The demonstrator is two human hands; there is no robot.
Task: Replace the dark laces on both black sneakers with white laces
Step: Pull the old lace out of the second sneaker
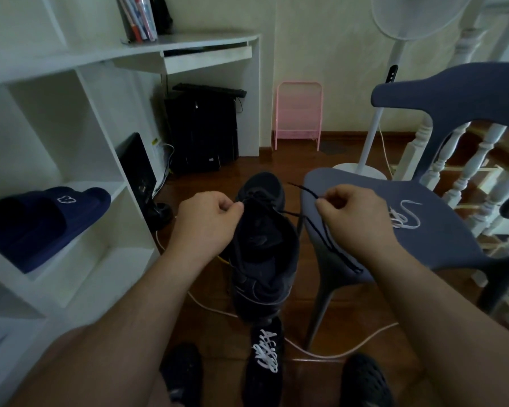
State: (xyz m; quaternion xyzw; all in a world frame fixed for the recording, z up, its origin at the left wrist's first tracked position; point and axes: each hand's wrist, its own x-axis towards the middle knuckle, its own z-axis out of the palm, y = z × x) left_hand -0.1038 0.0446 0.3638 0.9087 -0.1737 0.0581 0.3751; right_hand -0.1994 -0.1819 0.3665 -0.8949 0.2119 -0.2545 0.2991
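Unlacing is the step in hand, judged from how things lie. The left hand [207, 220] is curled at the left side of the black sneaker [263, 251], pinching the upper or the lace near the eyelets; which one cannot be told. The right hand [353, 212] pinches the dark lace [323, 230] between thumb and finger, to the right of the shoe and over the near edge of the grey-blue chair [423, 230]. From this pinch one end of the lace points far and left, and a longer part hangs down near the chair seat.

This sneaker stands in the middle of the wooden floor, toe pointing far. The second sneaker [266, 359], nearer to the person, already carries a white lace [267, 352]. A loose white lace [403, 215] lies on the chair seat, just right of the right hand.

To do the step well, the left hand should keep the shoe firm while the right hand draws the lace out one crossing at a time, along the line of the eyelet and not sideways, so the tip does not catch. The lace should be loosened row by row first.

No brand name or writing can be read on the sneakers. The dark blue slippers [46, 221] on the white shelf at left show a small white emblem, not legible as text.
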